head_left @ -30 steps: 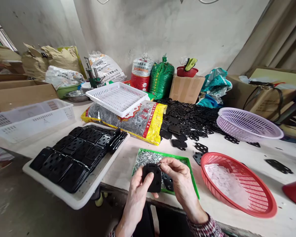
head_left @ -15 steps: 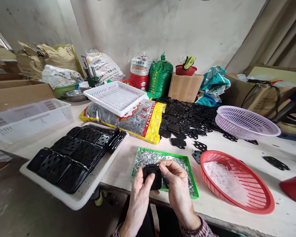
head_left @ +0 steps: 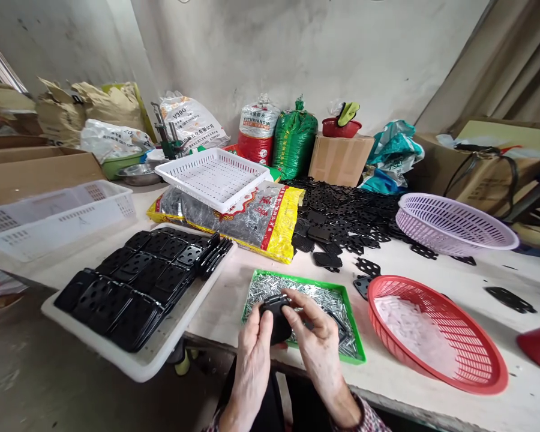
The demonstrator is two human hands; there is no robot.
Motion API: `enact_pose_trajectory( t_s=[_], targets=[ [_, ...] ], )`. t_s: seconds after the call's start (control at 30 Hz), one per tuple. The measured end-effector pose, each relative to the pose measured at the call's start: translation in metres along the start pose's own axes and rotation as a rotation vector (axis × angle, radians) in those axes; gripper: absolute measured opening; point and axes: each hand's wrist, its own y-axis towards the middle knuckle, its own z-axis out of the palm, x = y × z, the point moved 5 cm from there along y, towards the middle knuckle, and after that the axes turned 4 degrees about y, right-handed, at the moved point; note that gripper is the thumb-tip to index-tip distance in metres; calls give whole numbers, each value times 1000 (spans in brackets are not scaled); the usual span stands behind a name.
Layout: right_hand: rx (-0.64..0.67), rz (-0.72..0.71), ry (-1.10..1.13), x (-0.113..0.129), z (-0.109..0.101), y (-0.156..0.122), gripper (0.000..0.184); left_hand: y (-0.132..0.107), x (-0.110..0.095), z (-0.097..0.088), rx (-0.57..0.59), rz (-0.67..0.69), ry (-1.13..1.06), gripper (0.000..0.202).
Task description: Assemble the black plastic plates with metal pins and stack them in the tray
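Note:
Both my hands hold one small black plastic plate [head_left: 275, 317] just above the near edge of a green tray [head_left: 356, 342] full of small metal pins. My left hand [head_left: 254, 348] grips the plate from the left with the thumb on its face. My right hand [head_left: 312, 336] pinches its right side and top edge. A white tray [head_left: 162, 354] at the left carries rows of stacked black plates [head_left: 137, 282] with holes.
A red basket [head_left: 436, 336] with small white pieces lies to the right, a purple basket [head_left: 454, 225] behind it. Loose black plates [head_left: 342, 222] are heaped mid-table next to a yellow bag [head_left: 252, 219] topped by a white basket [head_left: 213, 177]. Sacks and boxes line the wall.
The black plate has tilted and come lower and nearer in my hands. My right fingers have shifted from its top corner to its right side.

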Motion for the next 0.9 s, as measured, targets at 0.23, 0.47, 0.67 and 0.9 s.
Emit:
enact_pose_trajectory(
  t_s=[0.23,0.47,0.67,0.9],
  targets=[
    [52,-120,-42,10,-6,7,24,-7,-9,21,450,-81,-562,41],
    [111,-163,-138,10,-2,1,27,-6,-22,24,516,-5,-612,55],
    [100,-76,-139,5,-6,10,22,3,-18,4,288,30,-397,59],
    [650,-125,-985,-3,23,13,22,8,-29,-17,23,228,112,63]
  ],
)
